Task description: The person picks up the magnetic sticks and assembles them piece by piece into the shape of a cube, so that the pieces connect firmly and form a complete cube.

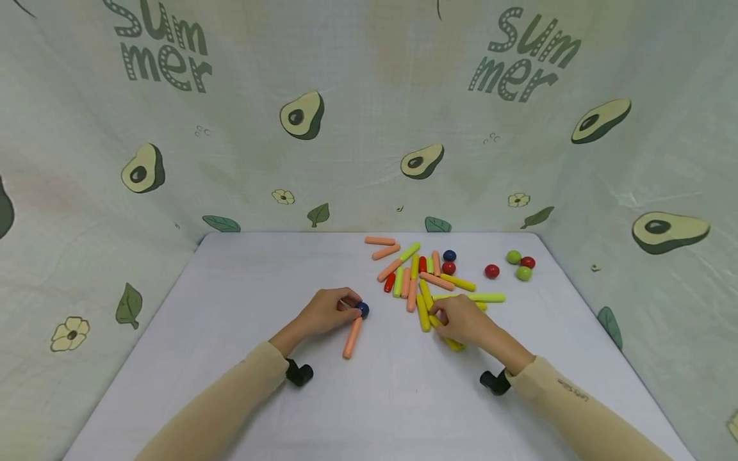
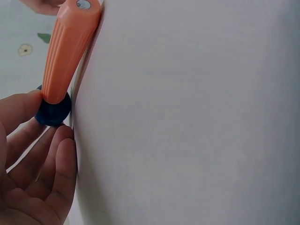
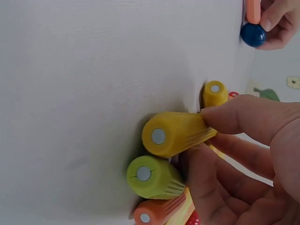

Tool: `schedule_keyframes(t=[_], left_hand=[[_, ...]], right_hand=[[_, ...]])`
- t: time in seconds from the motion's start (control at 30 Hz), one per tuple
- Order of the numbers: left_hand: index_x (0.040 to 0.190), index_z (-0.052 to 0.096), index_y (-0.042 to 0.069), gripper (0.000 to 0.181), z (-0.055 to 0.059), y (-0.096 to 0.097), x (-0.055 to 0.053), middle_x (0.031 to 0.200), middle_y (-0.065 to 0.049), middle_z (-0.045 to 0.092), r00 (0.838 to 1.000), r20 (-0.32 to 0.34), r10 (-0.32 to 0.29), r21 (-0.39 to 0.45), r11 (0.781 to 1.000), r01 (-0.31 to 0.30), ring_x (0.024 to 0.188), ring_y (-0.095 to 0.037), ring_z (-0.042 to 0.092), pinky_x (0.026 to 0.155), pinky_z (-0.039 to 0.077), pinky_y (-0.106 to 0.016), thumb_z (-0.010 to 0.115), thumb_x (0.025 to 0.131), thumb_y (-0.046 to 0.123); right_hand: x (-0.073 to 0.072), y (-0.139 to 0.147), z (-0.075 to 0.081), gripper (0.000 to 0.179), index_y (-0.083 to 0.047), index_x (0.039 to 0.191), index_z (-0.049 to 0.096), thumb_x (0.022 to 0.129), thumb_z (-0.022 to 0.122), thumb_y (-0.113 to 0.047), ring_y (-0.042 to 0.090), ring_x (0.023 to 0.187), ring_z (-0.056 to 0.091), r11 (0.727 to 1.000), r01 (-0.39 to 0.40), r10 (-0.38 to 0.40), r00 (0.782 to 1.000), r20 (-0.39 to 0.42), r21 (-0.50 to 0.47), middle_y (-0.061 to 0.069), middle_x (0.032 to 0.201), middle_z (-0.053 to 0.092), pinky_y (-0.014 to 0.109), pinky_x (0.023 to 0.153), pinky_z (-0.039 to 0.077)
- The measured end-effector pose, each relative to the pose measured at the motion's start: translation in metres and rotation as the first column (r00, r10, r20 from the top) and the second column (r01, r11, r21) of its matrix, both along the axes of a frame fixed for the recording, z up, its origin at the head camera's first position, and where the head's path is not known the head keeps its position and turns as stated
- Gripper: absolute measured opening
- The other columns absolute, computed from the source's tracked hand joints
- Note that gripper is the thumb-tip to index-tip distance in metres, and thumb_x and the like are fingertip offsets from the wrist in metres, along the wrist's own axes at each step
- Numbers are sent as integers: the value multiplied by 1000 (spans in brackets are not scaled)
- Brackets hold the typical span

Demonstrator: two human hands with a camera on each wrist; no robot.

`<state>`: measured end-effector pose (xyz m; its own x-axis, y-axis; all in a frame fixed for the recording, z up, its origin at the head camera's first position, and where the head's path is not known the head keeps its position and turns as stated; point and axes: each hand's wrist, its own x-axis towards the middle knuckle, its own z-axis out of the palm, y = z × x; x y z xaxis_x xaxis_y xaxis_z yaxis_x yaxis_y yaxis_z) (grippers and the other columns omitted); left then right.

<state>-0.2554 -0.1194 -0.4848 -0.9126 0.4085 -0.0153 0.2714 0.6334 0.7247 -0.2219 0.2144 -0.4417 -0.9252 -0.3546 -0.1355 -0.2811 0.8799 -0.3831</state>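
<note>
My left hand [image 1: 330,310] pinches a dark blue ball [image 1: 362,310] between thumb and fingers, low over the white table. An orange magnetic rod [image 2: 68,51] touches that ball at one end; a silvery disc shows at its other end. To the right, my right hand [image 1: 461,318] has thumb and fingers on a yellow magnetic rod [image 3: 173,133], gripping its far part. Right beside this rod in the right wrist view lie a light green rod [image 3: 152,176] and an orange rod [image 3: 157,210]. Another yellow rod [image 1: 423,313] lies just left of my right hand.
Beyond my right hand, several orange, yellow, green and red rods lie clustered, with a blue ball [image 1: 450,255] and a red ball [image 1: 448,268] among them. Farther right are a red ball [image 1: 492,271] and green balls [image 1: 524,273]. A printed cloth [image 1: 357,173] hangs behind the table [image 1: 259,269].
</note>
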Motion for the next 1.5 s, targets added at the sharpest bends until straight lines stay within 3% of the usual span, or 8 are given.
schedule_keyframes(t=[0.13,0.33,0.57,0.83,1.03,1.5], left_hand=[[120,76,22,23,-2,0,0,112,6,76,1000,-1,-11,-2,1000,11,92,-8,66,84,57,-32,78,99,31],[118,75,22,22,-2,-1,-1,110,6,75,1000,-2,-2,5,1000,2,92,-8,67,84,57,-32,78,99,31],[114,74,19,20,0,-2,2,104,6,74,1000,-2,12,1,1000,-12,89,-9,66,82,57,-32,81,97,28],[114,74,19,21,0,-4,1,103,6,74,1000,0,2,-6,1000,-2,88,-8,66,81,57,-31,81,97,29],[114,74,18,21,0,-7,2,102,6,74,1000,-4,-6,6,1000,6,89,-9,66,82,57,-31,81,96,27],[114,73,17,20,4,-9,6,100,5,75,1000,-6,-26,21,999,26,87,-9,66,79,56,-30,81,97,26]], right_hand=[[1,3,7,28,-8,119,77,91,81,-8,17,70,53,999,-32,31,999,-3,-29,0,75,59,31,64,48],[-1,-1,18,25,-7,116,77,91,81,-7,16,78,59,990,-110,103,992,-78,-91,-1,87,68,30,73,53],[-10,-28,15,25,-7,118,78,93,78,-3,14,82,64,947,-277,263,959,-103,-160,0,99,75,24,76,57],[-21,-64,11,24,-14,120,78,98,76,-5,17,96,69,947,-295,283,954,-99,-131,2,108,77,37,92,60],[-25,-81,2,24,-10,120,78,97,77,-6,20,97,73,937,-333,317,938,-142,-104,5,108,78,37,89,61],[-30,-93,-10,23,-6,120,78,98,76,-4,20,100,72,923,-347,325,934,-147,-164,6,111,79,38,94,60]])
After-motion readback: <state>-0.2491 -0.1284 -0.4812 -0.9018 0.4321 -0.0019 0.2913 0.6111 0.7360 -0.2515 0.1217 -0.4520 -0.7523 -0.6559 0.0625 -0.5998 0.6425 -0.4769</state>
